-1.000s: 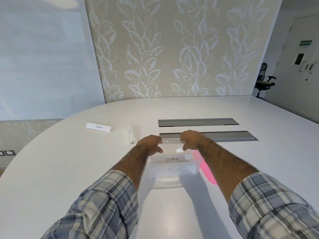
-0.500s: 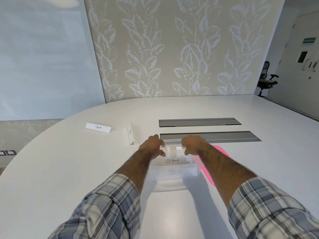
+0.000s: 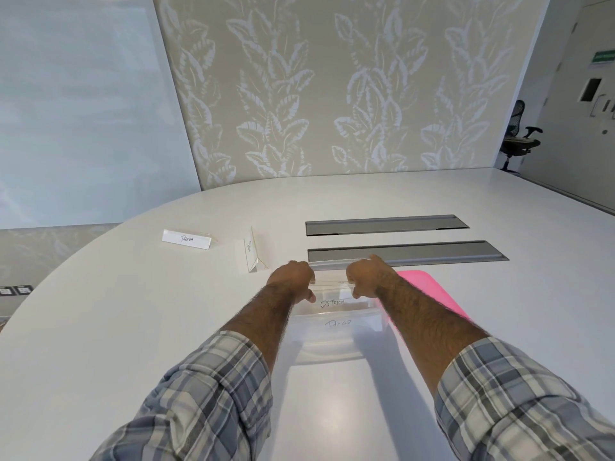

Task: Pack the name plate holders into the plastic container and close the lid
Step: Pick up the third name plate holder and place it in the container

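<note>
At centre of the frame, low on the white tabletop (image 3: 133, 327), a clear plastic container (image 3: 326, 352), open at the top. Just above its far rim, a clear name plate holder marked OSTRICH (image 3: 332, 302), upright and lengthwise across the container, partly down inside it. Left hand (image 3: 293, 277) on its left end, right hand (image 3: 364, 277) on its right end. Fingers (image 3: 305, 272) of both hands curled over the top edge, thumbs on the near face, pinching the holder between them. Nearer the camera in the container, a second holder (image 3: 337, 324), its writing too blurred through the plastic wall to read.

Right of the container and touching or just beside it, a pink lid (image 3: 429, 291), flat on the tabletop, partly hidden behind the right forearm. Left of centre, two more holders outside the container: one marked PANDA (image 3: 186, 239), facing the camera, and another (image 3: 251, 252) between it and the left hand, turned end-on. Beyond the hands, two long grey hatches (image 3: 386, 225) set into the tabletop. Plaid sleeves (image 3: 206, 400) rolled up on both forearms. At the far right, an office chair (image 3: 520, 138) against a leaf-patterned wall (image 3: 332, 94).
</note>
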`<state>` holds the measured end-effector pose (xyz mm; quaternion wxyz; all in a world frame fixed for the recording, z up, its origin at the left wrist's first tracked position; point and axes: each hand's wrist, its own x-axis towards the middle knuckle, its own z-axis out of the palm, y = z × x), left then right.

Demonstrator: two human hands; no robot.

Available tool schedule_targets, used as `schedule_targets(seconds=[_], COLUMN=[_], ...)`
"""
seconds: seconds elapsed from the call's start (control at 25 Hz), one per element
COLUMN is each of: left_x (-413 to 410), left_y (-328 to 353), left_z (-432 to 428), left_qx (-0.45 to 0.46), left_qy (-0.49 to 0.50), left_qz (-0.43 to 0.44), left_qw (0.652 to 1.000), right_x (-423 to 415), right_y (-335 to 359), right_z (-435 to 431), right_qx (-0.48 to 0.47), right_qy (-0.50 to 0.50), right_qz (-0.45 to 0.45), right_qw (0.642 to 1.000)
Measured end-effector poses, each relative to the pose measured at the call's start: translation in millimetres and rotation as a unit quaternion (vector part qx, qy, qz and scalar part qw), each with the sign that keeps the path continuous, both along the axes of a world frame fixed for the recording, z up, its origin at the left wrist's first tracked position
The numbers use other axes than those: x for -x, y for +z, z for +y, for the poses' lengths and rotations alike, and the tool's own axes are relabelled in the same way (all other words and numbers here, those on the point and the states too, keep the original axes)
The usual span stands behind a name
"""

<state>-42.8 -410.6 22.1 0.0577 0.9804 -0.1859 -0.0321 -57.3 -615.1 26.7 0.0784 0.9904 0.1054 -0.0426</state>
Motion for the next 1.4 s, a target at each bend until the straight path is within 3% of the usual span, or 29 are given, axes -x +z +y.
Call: schedule_targets(seconds=[0.2, 0.64, 0.88, 1.2, 1.4], left_x=[2.1, 9.1, 18.2, 15.6, 20.4], left_y=[-3.2, -3.3, 0.6, 35.5, 44.7], left_z=[-5.4, -13.9, -12.5, 31.7, 115.5], left_qx=[-0.067, -0.124, -0.164, -0.033, 0.003], left_qy=[0.000, 0.007, -0.030, -0.062, 0.013], left_qz=[0.010, 0.009, -0.049, -0.189, -0.156], left_qw=[0.998, 0.992, 0.985, 0.980, 0.988], right_x=[-1.8, 0.6, 4.0, 4.1, -1.2], right_y=[-2.8, -6.0, -5.1, 37.7, 52.0], right_z=[4.4, 8.5, 6.0, 30.0, 80.1], right_qx=[0.001, 0.020, -0.015, -0.061, -0.062], right_qy=[0.003, -0.001, -0.012, -0.007, 0.025], right_qz=[0.014, 0.004, -0.022, -0.081, -0.097], right_qw=[1.000, 1.000, 1.000, 0.995, 0.993])
